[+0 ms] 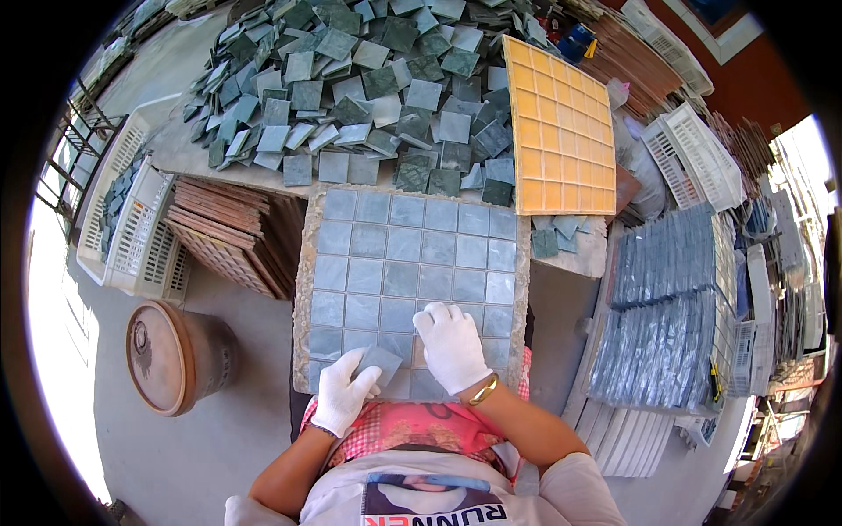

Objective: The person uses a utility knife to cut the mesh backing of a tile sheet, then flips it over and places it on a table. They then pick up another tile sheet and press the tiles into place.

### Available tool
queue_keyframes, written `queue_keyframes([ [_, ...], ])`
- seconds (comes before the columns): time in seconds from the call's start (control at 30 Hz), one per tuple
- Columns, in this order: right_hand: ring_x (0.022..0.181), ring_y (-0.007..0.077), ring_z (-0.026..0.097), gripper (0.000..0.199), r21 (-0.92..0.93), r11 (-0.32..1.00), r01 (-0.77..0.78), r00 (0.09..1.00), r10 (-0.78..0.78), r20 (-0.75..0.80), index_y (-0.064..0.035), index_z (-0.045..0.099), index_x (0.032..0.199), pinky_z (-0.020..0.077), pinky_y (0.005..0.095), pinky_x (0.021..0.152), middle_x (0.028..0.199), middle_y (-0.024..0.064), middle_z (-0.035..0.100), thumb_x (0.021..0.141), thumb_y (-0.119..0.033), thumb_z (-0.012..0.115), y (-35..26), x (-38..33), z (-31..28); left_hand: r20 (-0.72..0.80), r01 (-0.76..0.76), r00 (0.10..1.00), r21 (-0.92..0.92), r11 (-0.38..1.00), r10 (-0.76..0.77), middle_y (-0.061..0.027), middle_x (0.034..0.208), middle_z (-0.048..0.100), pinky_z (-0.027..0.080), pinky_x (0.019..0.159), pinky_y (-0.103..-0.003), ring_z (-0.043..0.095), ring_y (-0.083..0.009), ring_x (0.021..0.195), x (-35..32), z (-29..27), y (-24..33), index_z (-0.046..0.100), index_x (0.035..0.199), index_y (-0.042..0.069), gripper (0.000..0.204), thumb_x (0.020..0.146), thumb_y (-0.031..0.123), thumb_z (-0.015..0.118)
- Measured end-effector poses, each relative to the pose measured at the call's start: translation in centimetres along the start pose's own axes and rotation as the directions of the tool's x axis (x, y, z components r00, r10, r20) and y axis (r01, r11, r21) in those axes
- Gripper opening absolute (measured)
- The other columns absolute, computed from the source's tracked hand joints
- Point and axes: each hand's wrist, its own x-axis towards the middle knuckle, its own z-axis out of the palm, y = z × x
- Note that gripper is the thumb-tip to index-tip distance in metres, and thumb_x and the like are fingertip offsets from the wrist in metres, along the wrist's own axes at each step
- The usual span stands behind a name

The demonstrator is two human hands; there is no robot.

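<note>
In front of me lies a board (303, 289) with rough edges, set with rows of square grey-blue stone tiles (399, 279). My left hand (345, 393), in a white glove, grips a loose stone tile (382, 359) between thumb and fingers, tilted over the near edge. My right hand (453, 347), gloved too, is over the near rows with its fingers curled down and closed; what they pinch, if anything, is hidden. Between the hands, a brownish patch of a tile place shows beside the right glove.
Beyond the board is a large heap of loose green-grey tiles (377, 83). A yellow gridded tray (561, 131) leans at its right. Wrapped tile stacks (658, 316) stand to the right. At left are a lidded bucket (162, 359), brown boards (232, 228) and a white crate (140, 237).
</note>
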Motion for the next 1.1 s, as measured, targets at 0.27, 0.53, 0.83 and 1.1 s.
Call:
queue_keyframes([
  [0.27,0.082,0.0310,0.062,0.010,0.171,0.932,-0.320,0.874,0.360,-0.326,-0.0070,0.063,0.093,0.0495,0.0386,0.072,0.087,0.0109,0.064,0.083,-0.006,0.061,8.6,-4.0,-10.1,-0.015,-0.077,0.997,0.031,0.997,0.077,-0.0091,0.078,0.067,0.051,0.058,-0.025,0.063,-0.0106,0.062,-0.2,-0.7,-1.4,0.058,0.119,-0.004,0.036,0.085,0.008,0.061],
  [0.53,0.081,0.0262,0.059,0.014,0.191,0.981,-0.030,0.999,0.036,-0.028,-0.0126,0.066,0.092,0.0475,0.0389,0.072,0.086,0.0044,0.061,0.079,-0.017,0.068,1.6,-4.2,-2.4,0.005,-0.066,0.998,0.041,0.997,0.066,-0.0089,0.075,0.067,0.051,0.057,-0.025,0.063,-0.0104,0.061,-0.2,-0.6,-1.2,0.059,0.119,-0.003,0.035,0.085,0.007,0.061],
  [0.83,0.076,0.0236,0.057,0.012,0.010,1.000,0.020,0.995,-0.018,-0.100,-0.0140,0.064,0.086,0.0450,0.0385,0.066,0.078,0.0025,0.058,0.075,-0.015,0.069,1.2,-4.0,0.7,-0.010,-0.086,0.996,0.071,0.994,0.087,-0.0094,0.077,0.067,0.051,0.057,-0.024,0.062,-0.0098,0.062,-0.5,-0.6,-1.1,0.058,0.119,-0.004,0.035,0.086,0.007,0.062],
  [1.1,0.077,0.0242,0.057,0.004,-0.033,0.999,-0.003,1.000,0.003,0.002,-0.0119,0.056,0.077,0.0444,0.0370,0.066,0.078,0.0059,0.055,0.076,-0.015,0.059,0.7,-2.9,0.5,-0.018,-0.058,0.998,0.064,0.996,0.059,-0.0097,0.081,0.067,0.052,0.059,-0.025,0.063,-0.0107,0.063,-0.4,-0.5,-1.0,0.058,0.120,-0.004,0.034,0.088,0.009,0.058],
])
